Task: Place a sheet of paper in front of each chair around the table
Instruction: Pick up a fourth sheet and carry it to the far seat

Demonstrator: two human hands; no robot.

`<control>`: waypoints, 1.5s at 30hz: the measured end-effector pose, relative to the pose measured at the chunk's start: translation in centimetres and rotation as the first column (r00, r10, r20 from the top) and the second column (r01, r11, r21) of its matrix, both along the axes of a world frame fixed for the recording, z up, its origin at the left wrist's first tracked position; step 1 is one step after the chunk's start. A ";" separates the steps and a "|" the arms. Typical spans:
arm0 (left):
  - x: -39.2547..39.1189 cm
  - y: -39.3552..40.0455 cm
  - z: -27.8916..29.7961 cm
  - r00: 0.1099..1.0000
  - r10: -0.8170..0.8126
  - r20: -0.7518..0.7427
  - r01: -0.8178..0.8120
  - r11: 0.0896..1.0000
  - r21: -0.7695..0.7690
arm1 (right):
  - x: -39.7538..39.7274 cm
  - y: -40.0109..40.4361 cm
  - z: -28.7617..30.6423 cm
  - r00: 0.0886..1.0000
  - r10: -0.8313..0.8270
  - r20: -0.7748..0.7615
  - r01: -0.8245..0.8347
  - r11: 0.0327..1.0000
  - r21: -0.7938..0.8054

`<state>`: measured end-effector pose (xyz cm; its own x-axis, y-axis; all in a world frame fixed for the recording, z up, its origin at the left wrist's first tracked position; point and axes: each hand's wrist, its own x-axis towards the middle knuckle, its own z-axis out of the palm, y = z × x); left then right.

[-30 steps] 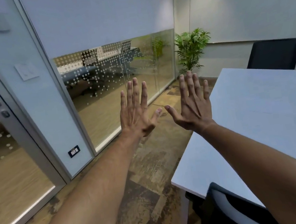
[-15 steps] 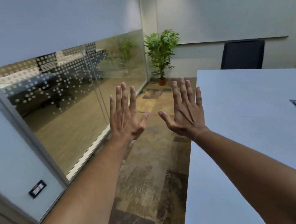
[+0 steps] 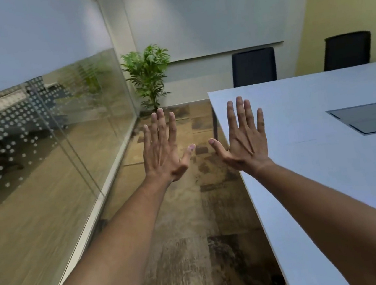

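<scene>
Both my arms are stretched out in front of me, backs of the hands toward me. My left hand [image 3: 162, 148] hovers over the floor with fingers straight and spread, holding nothing. My right hand [image 3: 246, 137] is also flat and empty, above the left edge of the white table [image 3: 317, 173]. Two black chairs stand at the table's far side, one [image 3: 253, 66] near the left corner and one [image 3: 347, 50] further right. No sheet of paper is in view.
A grey cable hatch [image 3: 367, 117] is set into the tabletop at the right. A glass partition [image 3: 46, 146] runs along the left. A potted plant [image 3: 148, 75] stands in the far corner. Patterned carpet [image 3: 193, 225] lies between the glass and the table.
The view has swung to the right: the door and near chair have left the frame, and a second far chair and the yellow wall have appeared. Both hands stay spread and empty.
</scene>
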<state>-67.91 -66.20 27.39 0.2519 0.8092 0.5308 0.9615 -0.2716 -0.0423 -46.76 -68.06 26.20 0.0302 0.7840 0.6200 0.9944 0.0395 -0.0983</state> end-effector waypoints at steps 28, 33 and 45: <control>18.0 44.9 -3.9 0.859 -0.509 0.049 0.512 0.856 -0.069 | 12.7 35.6 -4.4 0.868 -0.495 0.027 0.495 0.863 -0.099; 22.1 53.3 -4.4 0.779 -0.626 0.042 0.627 0.776 -0.060 | 15.1 42.0 -4.9 0.789 -0.615 0.016 0.612 0.783 -0.113; 32.4 64.2 -7.1 0.504 -0.862 0.052 0.860 0.495 -0.124 | 19.7 47.8 -7.2 0.558 -0.827 -0.069 0.807 0.560 -0.187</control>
